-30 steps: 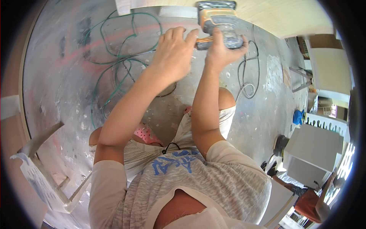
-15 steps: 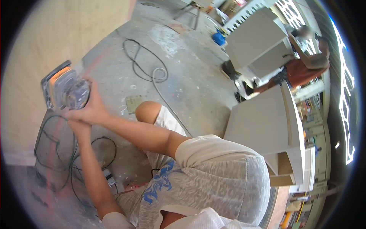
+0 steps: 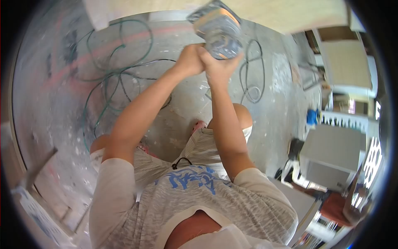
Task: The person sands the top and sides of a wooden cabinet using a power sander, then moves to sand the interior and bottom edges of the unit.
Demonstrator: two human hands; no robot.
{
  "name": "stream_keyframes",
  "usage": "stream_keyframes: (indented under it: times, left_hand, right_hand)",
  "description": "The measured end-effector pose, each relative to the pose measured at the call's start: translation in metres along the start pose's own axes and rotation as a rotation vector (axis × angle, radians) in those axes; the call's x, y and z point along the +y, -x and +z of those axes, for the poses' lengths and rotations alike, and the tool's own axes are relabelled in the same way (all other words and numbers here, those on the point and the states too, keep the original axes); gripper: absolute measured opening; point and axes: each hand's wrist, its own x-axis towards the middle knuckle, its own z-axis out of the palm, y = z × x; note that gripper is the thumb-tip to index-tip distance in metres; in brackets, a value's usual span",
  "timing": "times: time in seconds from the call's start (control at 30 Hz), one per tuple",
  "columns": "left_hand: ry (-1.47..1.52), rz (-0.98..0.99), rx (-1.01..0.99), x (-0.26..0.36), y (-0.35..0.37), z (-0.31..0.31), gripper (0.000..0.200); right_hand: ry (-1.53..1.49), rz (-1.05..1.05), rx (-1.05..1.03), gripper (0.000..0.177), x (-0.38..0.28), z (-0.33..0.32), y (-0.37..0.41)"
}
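Observation:
A grey and orange power sander (image 3: 219, 35) with a dark square pad is at the top of the view, slightly smeared by motion. Its pad overlaps the lower edge of a pale wooden panel (image 3: 290, 16). My right hand (image 3: 222, 66) is wrapped round the near end of the sander's body. Pressed close beside it, my left hand (image 3: 191, 59) is closed at the sander's left side, its fingertips partly hidden.
Green and dark hoses (image 3: 118, 72) lie coiled on the paint-stained floor at left, and a dark looped cable (image 3: 261, 62) at right. White cabinets (image 3: 331, 145) stand at right, near a person in a reddish-brown top (image 3: 333, 207). A pale frame (image 3: 45, 211) is at lower left.
My view has turned to the left, so the panel and sander now appear at the top and the cabinets lower right. Both hands have stayed on the sander.

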Motion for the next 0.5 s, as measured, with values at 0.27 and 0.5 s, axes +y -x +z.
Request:
stream_keyframes:
  times: [0.27, 0.5]
  left_hand:
    - [0.082, -0.042, -0.028, 0.008, 0.002, -0.005, 0.026]
    - [0.101, 0.026, -0.079, 0.007, 0.002, -0.016, 0.028]
  right_hand:
    - [0.065, -0.053, 0.096, 0.091, -0.001, -0.001, 0.003]
    - [-0.048, -0.101, 0.132, 0.087, -0.002, 0.009, 0.006]
